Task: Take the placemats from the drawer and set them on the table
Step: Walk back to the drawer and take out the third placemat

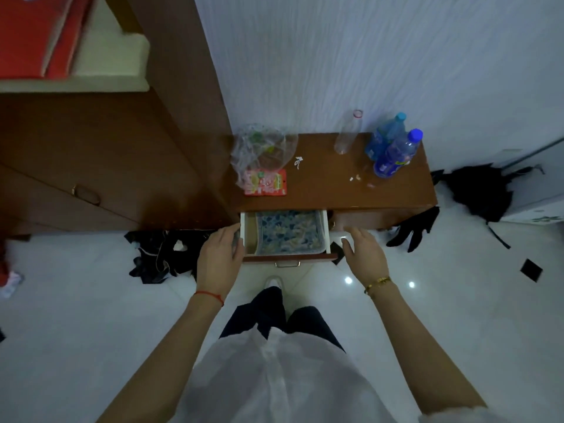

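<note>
Two bare forearms reach forward from the white shirt, one to each side of an open drawer (244,236). Each hand is spread and holds nothing: the left hand (220,257) has its fingers at the drawer's left wall, perhaps touching it, and the right hand (363,253) hovers just beyond the right wall, clear of it. Between them, flat on the drawer floor, lies a blue patterned placemat (288,232) (whether more lie under it cannot be told). It looks thin, light and limp, likely to sag if lifted by one corner, so my guess is that pinching its near edge with both hands, or sliding fingers under the two short sides, would carry it best. Beyond the drawer, the wooden surface (329,184) holds a crumpled plastic bag (262,151), a red packet (266,183) and bottles (393,151) against the wall.
</note>
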The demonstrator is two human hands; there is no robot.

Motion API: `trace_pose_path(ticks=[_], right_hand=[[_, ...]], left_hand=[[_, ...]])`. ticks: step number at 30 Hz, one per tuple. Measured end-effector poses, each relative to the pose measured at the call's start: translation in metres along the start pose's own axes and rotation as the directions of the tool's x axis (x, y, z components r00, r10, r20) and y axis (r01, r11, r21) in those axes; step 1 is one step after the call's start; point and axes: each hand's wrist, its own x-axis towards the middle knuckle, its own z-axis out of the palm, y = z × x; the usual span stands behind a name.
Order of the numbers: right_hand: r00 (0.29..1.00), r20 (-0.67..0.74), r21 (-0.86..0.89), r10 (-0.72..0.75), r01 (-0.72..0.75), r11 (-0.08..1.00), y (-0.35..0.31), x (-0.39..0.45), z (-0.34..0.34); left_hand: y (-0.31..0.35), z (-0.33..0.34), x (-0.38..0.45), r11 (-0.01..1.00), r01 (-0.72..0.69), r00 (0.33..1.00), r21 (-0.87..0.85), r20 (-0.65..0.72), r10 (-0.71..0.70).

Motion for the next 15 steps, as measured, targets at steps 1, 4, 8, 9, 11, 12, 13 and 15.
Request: trace_pose_path(ticks=[1, 4, 8, 9, 11, 12, 13, 15], right_hand=[[1.0, 0.018, -0.009, 0.011, -0.011, 1.0, 0.003, 0.013, 0.005], [0.998, 0.055, -0.013, 0.023, -0.022, 1.0, 0.011, 0.05, 0.026], [0.998, 0.056, 0.015, 0.031, -0.032, 0.999, 0.034, 0.093, 0.074], [0.997, 0.064, 0.022, 0.035, -0.037, 0.999, 0.04, 0.102, 0.09], [0.996, 0.078, 0.037, 0.035, -0.038, 0.999, 0.056, 0.119, 0.122], [0.996, 0.082, 0.046, 0.039, -0.043, 0.998, 0.064, 0.126, 0.139], [0.995, 0.086, 0.056, 0.042, -0.047, 0.997, 0.074, 0.132, 0.156], [0.995, 0.084, 0.072, 0.05, -0.056, 0.996, 0.092, 0.144, 0.189]], left_hand=[[-0.003, 0.007, 0.009, 1.0, 0.009, 1.0, 0.007, 0.019, -0.01], [-0.016, 0.036, 0.036, 0.998, 0.037, 0.997, 0.043, 0.073, -0.04], [-0.044, 0.094, 0.065, 0.995, 0.096, 0.99, 0.036, 0.104, -0.099], [-0.052, 0.111, 0.07, 0.993, 0.111, 0.988, 0.038, 0.103, -0.115], [-0.07, 0.147, 0.079, 0.99, 0.135, 0.985, 0.049, 0.104, -0.139], [-0.08, 0.166, 0.084, 0.987, 0.155, 0.981, 0.044, 0.111, -0.159], [-0.089, 0.184, 0.088, 0.984, 0.178, 0.976, 0.031, 0.119, -0.181], [-0.11, 0.222, 0.096, 0.981, 0.195, 0.968, 0.02, 0.156, -0.196]])
